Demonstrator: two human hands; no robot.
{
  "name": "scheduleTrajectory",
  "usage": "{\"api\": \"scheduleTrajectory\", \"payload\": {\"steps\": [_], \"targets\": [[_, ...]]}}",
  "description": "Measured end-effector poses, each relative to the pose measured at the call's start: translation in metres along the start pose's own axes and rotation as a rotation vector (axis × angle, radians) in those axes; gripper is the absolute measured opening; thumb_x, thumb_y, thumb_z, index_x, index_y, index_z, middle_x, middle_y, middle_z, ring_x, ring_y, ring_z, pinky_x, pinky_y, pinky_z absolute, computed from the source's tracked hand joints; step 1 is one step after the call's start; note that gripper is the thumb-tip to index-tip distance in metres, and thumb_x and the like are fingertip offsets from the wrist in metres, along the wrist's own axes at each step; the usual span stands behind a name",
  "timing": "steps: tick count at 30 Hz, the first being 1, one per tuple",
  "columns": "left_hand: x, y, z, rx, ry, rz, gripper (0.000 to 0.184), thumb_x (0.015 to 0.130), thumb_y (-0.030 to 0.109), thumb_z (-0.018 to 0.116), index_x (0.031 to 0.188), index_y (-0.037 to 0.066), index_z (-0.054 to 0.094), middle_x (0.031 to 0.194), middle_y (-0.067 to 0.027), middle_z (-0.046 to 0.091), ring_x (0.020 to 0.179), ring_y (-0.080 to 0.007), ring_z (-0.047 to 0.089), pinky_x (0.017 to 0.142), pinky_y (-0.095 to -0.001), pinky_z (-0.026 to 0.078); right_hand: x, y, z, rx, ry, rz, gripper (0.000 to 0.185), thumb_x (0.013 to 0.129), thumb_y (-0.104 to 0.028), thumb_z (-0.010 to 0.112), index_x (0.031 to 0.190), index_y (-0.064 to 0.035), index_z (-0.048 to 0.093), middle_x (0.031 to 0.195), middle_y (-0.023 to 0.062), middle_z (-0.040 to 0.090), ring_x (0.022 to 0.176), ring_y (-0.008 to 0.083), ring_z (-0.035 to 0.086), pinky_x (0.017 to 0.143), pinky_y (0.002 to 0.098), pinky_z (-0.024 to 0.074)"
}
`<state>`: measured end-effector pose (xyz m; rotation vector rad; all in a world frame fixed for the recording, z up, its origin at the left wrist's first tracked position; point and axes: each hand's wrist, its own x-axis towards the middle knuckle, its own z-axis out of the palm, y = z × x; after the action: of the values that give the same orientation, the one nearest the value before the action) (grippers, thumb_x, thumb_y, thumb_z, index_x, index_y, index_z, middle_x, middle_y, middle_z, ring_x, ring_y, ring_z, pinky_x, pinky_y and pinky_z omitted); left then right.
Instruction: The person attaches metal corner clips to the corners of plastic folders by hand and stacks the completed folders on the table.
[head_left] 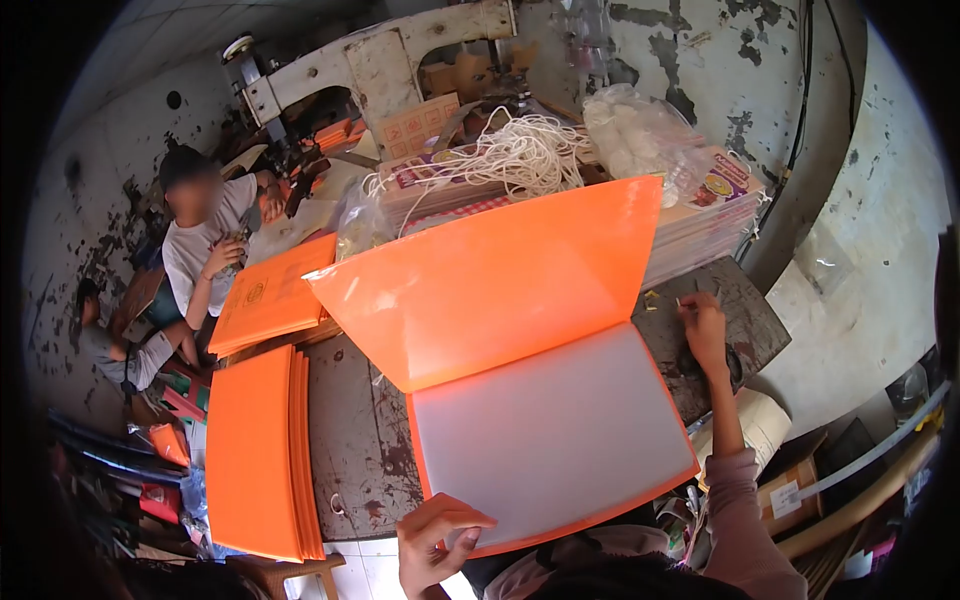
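An orange folder [500, 280] lies spread in front of me, its cover standing up and tilted back. Whitish translucent sheets [550, 440] fill its lower half. At the near left corner, my left hand [440, 540] is closed on the folder's edge, with thumb and index finger at the sheets. Beyond the folder's right side, my right hand [704, 325] hovers over or rests on the tabletop, fingers curled together. Something small and pale shows at its fingertips, too small to name. A dark rounded object [735, 368] lies beside that wrist, partly hidden.
Stacked orange folders [250, 450] lie at left, with another orange pile [275, 290] behind. White cord [530, 150] and a plastic bag [640, 135] sit on stacked printed covers [705, 235]. The worn table [350, 430] runs beneath. Two people [205, 235] sit at far left.
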<state>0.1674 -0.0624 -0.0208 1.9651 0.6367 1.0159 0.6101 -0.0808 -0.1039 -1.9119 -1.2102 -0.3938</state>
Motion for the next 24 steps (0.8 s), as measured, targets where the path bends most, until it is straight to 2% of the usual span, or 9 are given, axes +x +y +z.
{"api": "scheduleTrajectory", "payload": {"steps": [2, 6, 8, 11, 14, 18, 21, 23, 24], "targets": [[0.0, 0.004, 0.003, 0.02, -0.008, -0.019, 0.008, 0.076, 0.007, 0.059, 0.075, 0.004, 0.067, 0.07, -0.0078, 0.066, 0.065, -0.0164, 0.059, 0.059, -0.0289, 0.047, -0.001, -0.028, -0.017, 0.258, -0.032, 0.225, 0.01, 0.078, -0.003, 0.061, 0.086, 0.001, 0.059, 0.084, 0.0126, 0.062, 0.079, 0.0254, 0.061, 0.07, 0.0308, 0.0465], [0.007, 0.021, 0.02, 0.15, -0.023, -0.13, 0.008, 0.075, 0.0, 0.058, 0.079, 0.001, 0.065, 0.077, -0.0096, 0.066, 0.072, -0.0199, 0.062, 0.067, -0.0297, 0.049, -0.028, -0.097, -0.045, 0.732, -0.219, 0.339, 0.011, 0.079, -0.002, 0.061, 0.09, 0.0012, 0.059, 0.082, 0.0048, 0.062, 0.076, 0.0144, 0.061, 0.068, 0.0257, 0.0472], [0.013, 0.025, 0.035, -0.006, 0.034, -0.15, 0.011, 0.076, 0.001, 0.059, 0.085, 0.0, 0.063, 0.083, -0.0115, 0.065, 0.076, -0.0203, 0.063, 0.068, -0.0291, 0.049, -0.043, -0.136, -0.065, 0.922, -0.402, 0.28, 0.015, 0.076, 0.003, 0.062, 0.09, 0.0006, 0.059, 0.081, 0.0035, 0.062, 0.078, 0.0123, 0.06, 0.07, 0.0255, 0.0475], [0.019, 0.031, 0.053, -0.122, -0.057, -0.171, 0.022, 0.076, -0.004, 0.06, 0.097, -0.001, 0.059, 0.093, -0.0149, 0.061, 0.081, -0.0211, 0.063, 0.069, -0.0284, 0.051, -0.058, -0.167, -0.088, 0.816, -0.68, -0.042, 0.021, 0.073, 0.008, 0.064, 0.092, -0.0003, 0.059, 0.083, 0.0053, 0.061, 0.08, 0.0128, 0.061, 0.071, 0.0245, 0.0484], [0.025, 0.036, 0.069, -0.207, -0.166, -0.175, 0.031, 0.074, -0.012, 0.059, 0.102, -0.001, 0.056, 0.098, -0.015, 0.056, 0.084, -0.0208, 0.063, 0.07, -0.0274, 0.053, -0.075, -0.193, -0.093, 0.877, -0.715, 0.122, 0.017, 0.073, 0.006, 0.065, 0.088, -0.0011, 0.06, 0.083, 0.0062, 0.061, 0.08, 0.0149, 0.062, 0.072, 0.025, 0.0488], [0.02, 0.029, 0.084, -0.29, -0.112, -0.202, 0.023, 0.078, -0.013, 0.056, 0.098, -0.004, 0.054, 0.092, -0.0108, 0.052, 0.085, -0.0186, 0.063, 0.073, -0.0283, 0.055, -0.085, -0.211, -0.093, 0.97, -0.691, 0.303, 0.017, 0.072, 0.005, 0.066, 0.086, -0.0021, 0.062, 0.083, 0.006, 0.061, 0.078, 0.0157, 0.062, 0.07, 0.0256, 0.0484], [0.011, 0.021, 0.082, -0.472, -0.015, -0.357, 0.016, 0.083, -0.01, 0.055, 0.098, -0.004, 0.055, 0.089, -0.0113, 0.06, 0.08, -0.0177, 0.063, 0.072, -0.0278, 0.053, -0.09, -0.211, -0.091, 1.096, -0.596, 0.409, 0.017, 0.073, 0.002, 0.068, 0.089, -0.0027, 0.063, 0.081, 0.0057, 0.063, 0.076, 0.0154, 0.063, 0.069, 0.0259, 0.0481], [0.009, 0.019, 0.081, -0.509, 0.005, -0.372, 0.017, 0.084, -0.008, 0.055, 0.1, -0.004, 0.056, 0.091, -0.0113, 0.061, 0.082, -0.0171, 0.063, 0.077, -0.0277, 0.051, -0.089, -0.201, -0.088, 0.821, -0.609, -0.001, 0.021, 0.075, -0.002, 0.068, 0.094, -0.0017, 0.062, 0.08, 0.0058, 0.064, 0.076, 0.0143, 0.063, 0.07, 0.0257, 0.0482], [0.008, 0.018, 0.081, -0.549, 0.027, -0.386, 0.018, 0.085, -0.007, 0.054, 0.103, -0.004, 0.056, 0.093, -0.0113, 0.063, 0.084, -0.0164, 0.063, 0.081, -0.0277, 0.049, -0.091, -0.201, -0.085, 0.822, -0.609, -0.005, 0.021, 0.075, -0.002, 0.068, 0.094, -0.0017, 0.062, 0.08, 0.0058, 0.064, 0.076, 0.0143, 0.063, 0.07, 0.0257, 0.0482]]}}
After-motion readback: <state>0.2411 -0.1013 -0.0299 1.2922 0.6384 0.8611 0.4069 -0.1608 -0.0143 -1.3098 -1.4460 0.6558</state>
